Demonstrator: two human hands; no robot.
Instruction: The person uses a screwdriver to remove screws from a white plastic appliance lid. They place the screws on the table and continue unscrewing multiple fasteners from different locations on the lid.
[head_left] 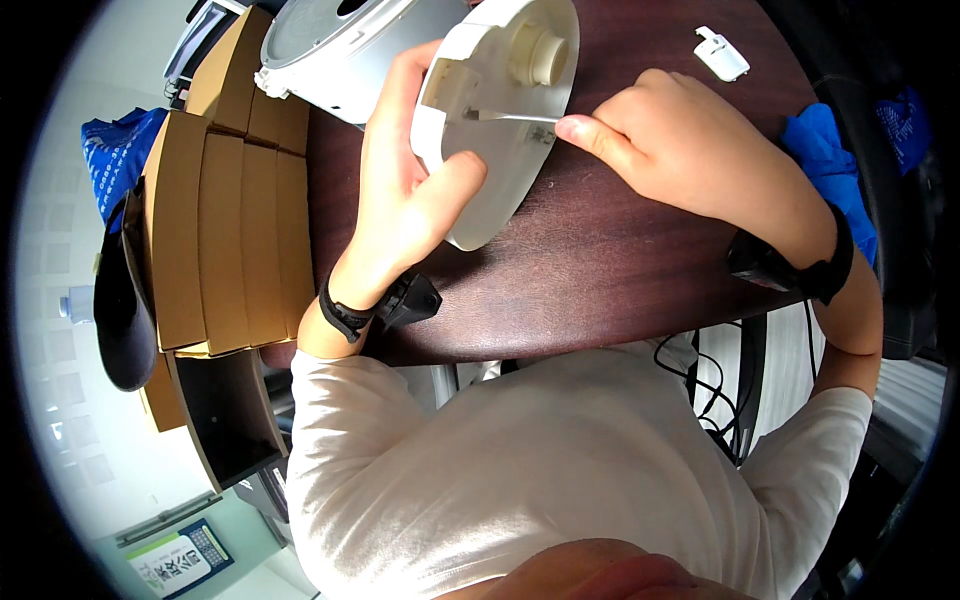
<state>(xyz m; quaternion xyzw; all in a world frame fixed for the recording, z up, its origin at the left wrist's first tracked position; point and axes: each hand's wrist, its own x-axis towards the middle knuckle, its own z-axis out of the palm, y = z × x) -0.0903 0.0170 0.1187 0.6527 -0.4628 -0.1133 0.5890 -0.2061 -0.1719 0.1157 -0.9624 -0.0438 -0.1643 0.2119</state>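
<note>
A white oval plastic lid (505, 165) is tilted up above the table, its hollow inner side with a round raised collar facing right. My left hand (405, 185) grips its left edge, thumb on the near side and fingers behind. My right hand (650, 140) is closed round a screwdriver (515, 117); its handle is hidden in the fist. The thin metal shaft points left, and its tip meets the inside of the lid near the left edge. Behind the lid stands a white round appliance body (340, 65), like a rice cooker, partly covered by my left hand.
A small white plastic piece (722, 55) lies at the far right of the dark wooden table (600, 270). Cardboard boxes (225, 240) line the left side. Blue cloth (830, 150) sits at the right edge. Black cables (710, 390) hang below the front edge.
</note>
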